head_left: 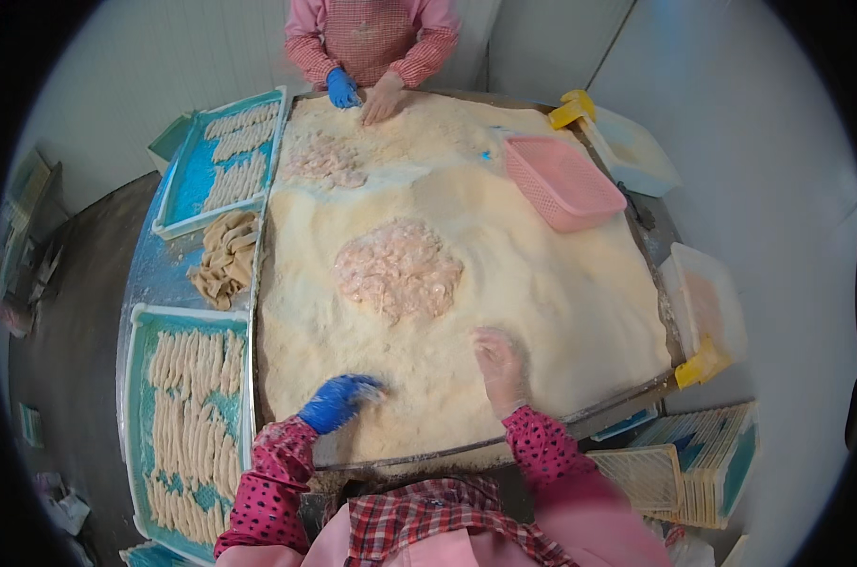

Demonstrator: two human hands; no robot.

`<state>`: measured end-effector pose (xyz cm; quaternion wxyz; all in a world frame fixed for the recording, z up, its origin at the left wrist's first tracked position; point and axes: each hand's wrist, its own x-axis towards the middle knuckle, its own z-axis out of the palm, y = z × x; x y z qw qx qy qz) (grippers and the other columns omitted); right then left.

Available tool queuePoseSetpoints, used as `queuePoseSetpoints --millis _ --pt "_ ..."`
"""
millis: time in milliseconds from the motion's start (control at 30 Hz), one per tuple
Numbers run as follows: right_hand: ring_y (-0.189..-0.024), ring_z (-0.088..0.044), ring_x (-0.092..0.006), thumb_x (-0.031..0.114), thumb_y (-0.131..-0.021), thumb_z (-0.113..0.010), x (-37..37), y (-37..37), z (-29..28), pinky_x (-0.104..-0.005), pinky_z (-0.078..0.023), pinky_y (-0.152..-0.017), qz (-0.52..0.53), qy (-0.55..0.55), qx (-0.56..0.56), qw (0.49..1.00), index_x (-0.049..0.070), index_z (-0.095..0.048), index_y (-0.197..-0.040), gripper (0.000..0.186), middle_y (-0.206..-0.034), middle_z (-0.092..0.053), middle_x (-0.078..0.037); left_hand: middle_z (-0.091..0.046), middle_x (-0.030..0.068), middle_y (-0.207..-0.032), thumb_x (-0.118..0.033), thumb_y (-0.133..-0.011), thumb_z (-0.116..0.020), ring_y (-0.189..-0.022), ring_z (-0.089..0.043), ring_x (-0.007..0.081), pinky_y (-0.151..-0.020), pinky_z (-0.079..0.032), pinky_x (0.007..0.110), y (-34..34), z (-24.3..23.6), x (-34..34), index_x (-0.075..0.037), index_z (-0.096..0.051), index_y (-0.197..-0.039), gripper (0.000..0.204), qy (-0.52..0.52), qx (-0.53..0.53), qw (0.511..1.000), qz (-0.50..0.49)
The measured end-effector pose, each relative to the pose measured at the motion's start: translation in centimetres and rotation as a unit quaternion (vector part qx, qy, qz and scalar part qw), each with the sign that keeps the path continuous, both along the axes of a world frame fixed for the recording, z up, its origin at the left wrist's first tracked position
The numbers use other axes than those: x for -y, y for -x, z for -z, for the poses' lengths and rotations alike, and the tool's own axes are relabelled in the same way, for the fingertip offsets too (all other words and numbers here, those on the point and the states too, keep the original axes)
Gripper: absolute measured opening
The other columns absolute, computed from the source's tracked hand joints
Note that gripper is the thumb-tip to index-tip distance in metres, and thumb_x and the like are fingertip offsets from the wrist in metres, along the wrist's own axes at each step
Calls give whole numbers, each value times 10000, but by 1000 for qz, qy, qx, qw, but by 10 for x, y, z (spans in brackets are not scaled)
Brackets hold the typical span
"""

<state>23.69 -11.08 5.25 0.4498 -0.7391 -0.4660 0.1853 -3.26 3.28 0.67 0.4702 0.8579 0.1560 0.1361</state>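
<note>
Pale crumb coating (579,312) covers the wide table in front of me. My left hand (336,403), in a blue glove dusted with crumbs, is low over the near left part of it. Its fingers are curled, and something whitish shows at the fingertips, too small to name. To the right, my right hand (500,367), in a thin pale glove, rests on the crumbs with its fingers stretched out, holding nothing visible. Beyond both hands lies a heap of wet, pale pink raw meat strips (400,269), apart from them.
At left, a near tray (137,416) and a far tray (275,142) hold rows of coated strips, with beige cloth (228,257) between. A pink basket (565,184) sits far right. Across, a co-worker's gloved hands (343,88) are near a smaller meat pile (324,161). Stacked trays (702,463) stand near right.
</note>
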Motion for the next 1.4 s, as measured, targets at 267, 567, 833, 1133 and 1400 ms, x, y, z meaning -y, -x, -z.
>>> queuePoseSetpoints --millis 267,567,833,1133,1400 --pt "-978 -584 -271 102 -804 -580 0 11 23 -338 -461 -858 -207 61 158 964 66 -629 -1025 229 -1037 -635 -104 -626 98 -992 -113 -835 -639 -921 -608 179 -801 -480 283 -16 -6 54 -42 -606 -1077 255 -90 -76 960 -254" --pt "-968 -552 -273 68 -786 -543 -68 45 23 -338 -439 -863 -177 51 71 980 59 -628 -997 228 -985 -604 -110 -588 92 -1154 -189 -932 -508 -969 -582 156 -839 -472 273 -17 15 44 -25 -505 -1244 352 657 384 568 -314" --pt "-952 -599 -275 142 -840 -554 -101 87 55 -349 -459 -866 -168 68 -189 965 46 -640 -1013 216 -1045 -627 -133 -325 30 -1441 -333 -956 -405 -1260 -374 220 -1021 -318 531 -3 12 57 -131 -330 -1388 482 690 522 437 -245" --pt "-1204 -444 -341 302 -928 -391 -51 157 -11 -399 -319 -1024 -230 -61 54 970 46 -482 -1285 449 -1277 -507 -174 -198 122 -1486 -473 -897 -423 -1354 -222 249 -1109 -175 367 -34 -7 55 -60 -184 -1431 716 488 565 606 -274" --pt "-1347 -236 -346 331 -921 -368 -75 147 -23 -480 -116 -1106 -256 9 241 936 73 -402 -1355 505 -1424 -337 -150 -536 53 -1217 -461 -953 -371 -1089 -516 233 -926 -420 363 -20 -20 60 -73 -439 -1291 518 724 294 563 -271"
